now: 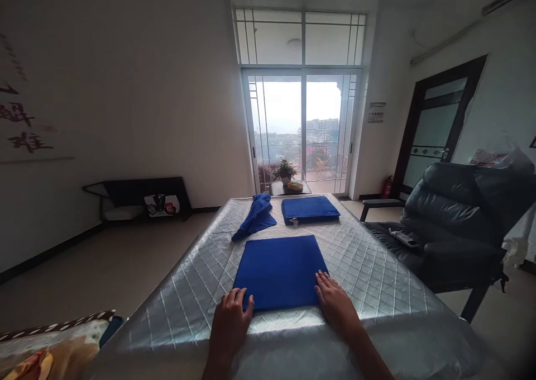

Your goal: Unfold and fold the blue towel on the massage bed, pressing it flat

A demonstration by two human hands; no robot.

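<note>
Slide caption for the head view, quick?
Left hand and right hand on a flat blue cloth, with a crumpled cloth and folded cloth beyond.

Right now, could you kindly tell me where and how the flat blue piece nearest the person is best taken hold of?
Probably at its two near corners, coming from the near side: the flat blue piece lies broad and level on the quilted silver cover, so lifting one side alone might fold it. The left grip and right grip rest by those corners.
</note>
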